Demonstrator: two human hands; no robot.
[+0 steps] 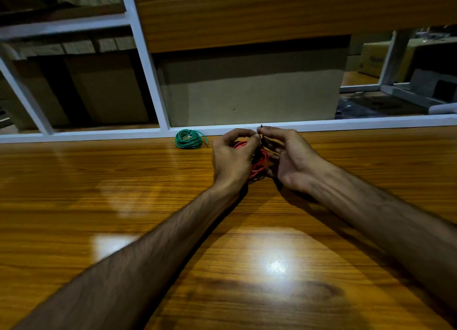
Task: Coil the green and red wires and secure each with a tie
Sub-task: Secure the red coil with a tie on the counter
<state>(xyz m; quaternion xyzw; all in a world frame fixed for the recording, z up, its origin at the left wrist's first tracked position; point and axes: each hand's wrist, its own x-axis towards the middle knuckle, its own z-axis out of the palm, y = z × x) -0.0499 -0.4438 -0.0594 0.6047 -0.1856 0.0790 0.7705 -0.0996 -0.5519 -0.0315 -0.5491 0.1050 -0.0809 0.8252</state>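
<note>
No readable labels anywhere; the cardboard box far right has print too blurry to read. Two coils: the green wire coil lies at the far edge of the wooden table, the red wire coil sits between both hands. Left hand and right hand pinch a thin black tie above it.

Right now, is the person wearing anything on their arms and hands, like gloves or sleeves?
No. The left hand and right hand are bare, with no gloves, rings or watch showing. Both forearms are uncovered and hairy, with no sleeves in view.
</note>
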